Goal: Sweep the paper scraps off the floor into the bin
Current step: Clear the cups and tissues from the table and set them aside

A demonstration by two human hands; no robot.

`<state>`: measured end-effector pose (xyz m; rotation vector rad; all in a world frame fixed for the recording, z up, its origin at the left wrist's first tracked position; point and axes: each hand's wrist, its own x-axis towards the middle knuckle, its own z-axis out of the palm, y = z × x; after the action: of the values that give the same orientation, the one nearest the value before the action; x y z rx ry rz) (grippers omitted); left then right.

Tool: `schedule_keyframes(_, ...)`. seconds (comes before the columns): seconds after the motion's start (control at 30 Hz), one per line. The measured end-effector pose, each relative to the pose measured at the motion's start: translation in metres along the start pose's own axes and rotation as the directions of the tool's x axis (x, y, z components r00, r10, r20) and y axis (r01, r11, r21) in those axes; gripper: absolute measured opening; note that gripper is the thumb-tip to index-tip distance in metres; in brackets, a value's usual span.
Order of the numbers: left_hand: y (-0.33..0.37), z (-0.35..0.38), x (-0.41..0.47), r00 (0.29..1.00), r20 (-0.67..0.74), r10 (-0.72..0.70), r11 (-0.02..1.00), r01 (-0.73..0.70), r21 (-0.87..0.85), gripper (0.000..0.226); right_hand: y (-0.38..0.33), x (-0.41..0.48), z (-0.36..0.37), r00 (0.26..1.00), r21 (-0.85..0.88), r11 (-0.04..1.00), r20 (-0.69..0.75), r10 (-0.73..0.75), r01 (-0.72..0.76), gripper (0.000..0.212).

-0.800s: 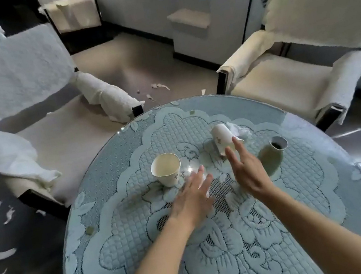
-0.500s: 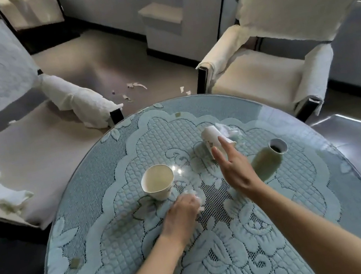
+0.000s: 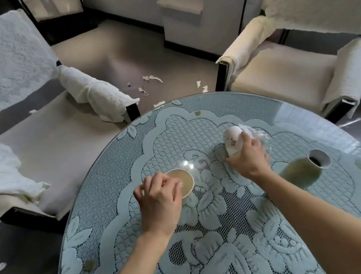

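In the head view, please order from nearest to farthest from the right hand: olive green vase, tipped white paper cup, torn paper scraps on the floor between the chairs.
1. Tipped white paper cup: gripped by the right hand.
2. Olive green vase: on the table, to the hand's right.
3. Torn paper scraps: on the floor beyond the table.

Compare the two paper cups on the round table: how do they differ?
The upright beige-lined paper cup stands with its mouth up; the white printed paper cup lies on its side. The left hand is curled at the upright cup's rim, its grip unclear; the right hand grips the lying cup. Only the lying cup has crumpled white tissue beside it. Both rest on the lace-covered table.
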<state>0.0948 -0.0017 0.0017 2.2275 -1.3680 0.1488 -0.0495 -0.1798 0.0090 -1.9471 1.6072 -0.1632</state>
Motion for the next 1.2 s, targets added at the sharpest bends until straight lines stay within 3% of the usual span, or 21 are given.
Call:
schedule_keyframes(0.17,-0.003,0.002,-0.007,0.988,0.155,-0.015,1.000,0.015,0.007,0.062,-0.015,-0.010,0.004,0.998,-0.018,0.998,-0.033,-0.056,0.056,0.079)
schedule_keyframes(0.3,-0.007,0.009,-0.012,0.980,0.196,-0.039,0.993,0.059,-0.099,0.058,-0.038,-0.009,-0.007,0.991,-0.060,0.989,-0.028,-0.134,0.132,0.072)
schedule_keyframes(0.4,-0.010,0.002,-0.006,0.989,0.104,-0.109,0.968,0.129,-0.215,0.065,-0.050,0.000,-0.011,0.989,-0.104,0.987,0.097,-0.115,0.125,0.077)
schedule_keyframes(0.53,-0.024,0.000,0.003,0.986,0.031,-0.161,0.966,0.164,-0.201,0.077,-0.055,-0.005,0.005,0.957,-0.136,0.966,0.222,-0.185,0.218,0.089)
schedule_keyframes(0.77,-0.036,0.013,0.015,0.986,0.006,-0.167,0.970,0.165,-0.176,0.082,-0.055,-0.018,0.020,0.937,0.007,0.948,0.149,-0.317,0.319,0.102)
schedule_keyframes(0.9,-0.030,0.021,0.024,0.986,0.015,-0.166,0.963,0.165,-0.212,0.080,-0.052,-0.020,0.016,0.942,0.215,0.925,0.055,-0.331,0.313,0.085)
schedule_keyframes(0.97,-0.028,0.024,0.027,0.989,0.018,-0.146,0.966,0.147,-0.212,0.079,-0.047,-0.009,0.013,0.963,0.268,0.928,-0.151,-0.224,0.258,0.064)
schedule_keyframes(1.03,-0.028,0.026,0.029,0.990,0.020,-0.143,0.967,0.144,-0.210,0.081,-0.037,0.010,0.009,0.955,0.228,0.972,-0.297,0.017,0.054,0.056)
schedule_keyframes(1.1,-0.030,0.026,0.030,0.990,0.020,-0.137,0.968,0.138,-0.208,0.081,-0.023,0.028,0.003,0.928,0.185,0.963,-0.284,0.242,-0.194,0.063)
schedule_keyframes(1.2,-0.034,0.024,0.031,0.991,0.021,-0.131,0.968,0.132,-0.211,0.082,0.002,0.053,0.004,0.886,0.157,0.907,-0.203,0.416,-0.390,0.060)
